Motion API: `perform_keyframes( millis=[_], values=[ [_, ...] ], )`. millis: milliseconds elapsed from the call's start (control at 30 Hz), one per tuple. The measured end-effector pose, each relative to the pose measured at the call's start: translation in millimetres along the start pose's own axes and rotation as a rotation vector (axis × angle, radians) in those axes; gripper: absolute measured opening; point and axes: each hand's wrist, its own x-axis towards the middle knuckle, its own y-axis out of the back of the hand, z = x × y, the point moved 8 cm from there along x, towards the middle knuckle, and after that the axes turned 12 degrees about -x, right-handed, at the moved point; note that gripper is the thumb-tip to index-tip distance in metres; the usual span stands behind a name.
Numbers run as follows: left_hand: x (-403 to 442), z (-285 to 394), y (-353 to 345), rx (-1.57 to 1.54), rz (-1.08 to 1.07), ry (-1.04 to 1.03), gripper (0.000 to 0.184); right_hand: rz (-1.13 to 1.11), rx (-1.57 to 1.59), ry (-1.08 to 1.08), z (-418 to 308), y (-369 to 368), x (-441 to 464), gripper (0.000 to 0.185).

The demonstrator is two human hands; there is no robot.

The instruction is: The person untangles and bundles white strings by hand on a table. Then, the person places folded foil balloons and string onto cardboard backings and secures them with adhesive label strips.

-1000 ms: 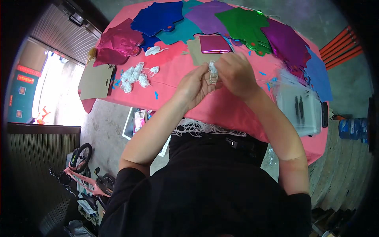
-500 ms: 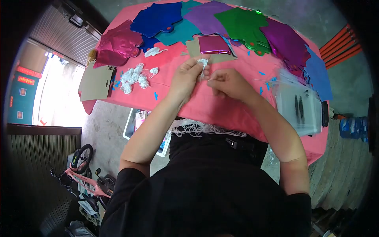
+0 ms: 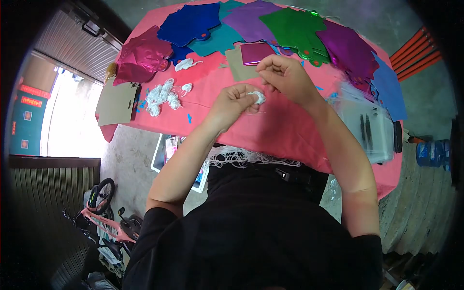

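Observation:
A small bundle of white string (image 3: 260, 98) is pinched between the thumb and fingers of my left hand (image 3: 233, 105), low over the pink tablecloth. A thin loose end trails just below it. My right hand (image 3: 288, 79) is up and to the right of the bundle, its thumb and fingertips pressed together. Whether a strand runs into that pinch is too fine to see. To the left lie a heap of white string bundles (image 3: 162, 98), a single bundle (image 3: 186, 89) beside it, and another bundle (image 3: 185, 64) farther back.
Foil balloons in blue (image 3: 188, 24), green (image 3: 292, 36), purple (image 3: 345, 50) and pink (image 3: 142, 58) fan along the table's far side. A folded magenta foil piece (image 3: 255, 51) rests on brown card (image 3: 239, 70). At the right stands a clear plastic box (image 3: 379, 133); loose string (image 3: 241, 157) hangs at the near edge.
My left hand has come nearer and slightly right with the string bundle, which now looks more compact. My right hand has lifted away from it, toward the far side of the table.

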Motion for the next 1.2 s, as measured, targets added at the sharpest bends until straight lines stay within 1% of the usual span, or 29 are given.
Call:
perform_keyframes(
  millis=[33,133,300,400,433,533,700,800,833,933,967,1067,1100,1200],
  values=[
    [0.2,1.3,3.6,-0.002,0.003,0.001,0.014,-0.003,0.001,-0.001,1.6,-1.4,-0.2,0.007],
    [2.2,5.2,11.6,-0.100,-0.032,-0.040,0.017,-0.174,-0.040,-0.071,10.2,-17.0,-10.6,0.009],
    [4.9,5.2,6.3,-0.123,-0.028,-0.101,0.017,-0.153,0.017,-0.166,18.4,-22.9,-12.9,0.008],
    [7.4,2.8,7.0,-0.157,0.047,-0.097,0.019,-0.088,-0.193,-0.076,23.2,-22.5,-14.5,0.009],
    [6.9,3.4,1.2,-0.157,0.049,-0.097,0.019,-0.089,-0.193,-0.075,24.9,-23.7,-14.0,0.009],
    [1.1,2.7,-16.3,-0.480,0.131,-0.018,0.018,0.291,-0.954,0.426,-17.4,-14.8,-18.8,0.009],
    [8.8,-4.6,2.6,-0.530,0.190,-0.045,0.021,0.243,-0.800,0.498,-26.7,-17.4,-25.7,0.010],
    [10.3,-2.9,6.0,-0.325,0.060,-0.051,0.023,0.173,-0.344,0.112,-3.7,-0.4,-15.8,0.010],
    [10.1,-3.5,5.3,-0.324,0.059,-0.053,0.023,0.174,-0.345,0.114,-2.9,-1.4,-16.2,0.010],
    [10.3,3.5,1.7,-0.192,0.077,-0.139,0.024,0.016,-0.253,0.098,5.0,-17.8,-14.1,0.013],
    [10.0,5.5,-0.1,-0.191,0.079,-0.139,0.024,0.015,-0.251,0.098,4.8,-17.4,-12.6,0.013],
    [8.2,1.4,-7.6,-0.487,0.092,0.010,0.027,0.214,-0.693,0.261,-14.0,-6.7,-12.6,0.015],
    [8.5,1.5,-7.8,-0.487,0.091,0.009,0.027,0.215,-0.694,0.261,-14.1,-7.2,-12.9,0.015],
    [7.7,2.0,-4.1,-0.657,0.094,-0.026,0.030,0.241,-1.031,0.643,-37.2,-31.8,-27.6,0.013]
  ],
)
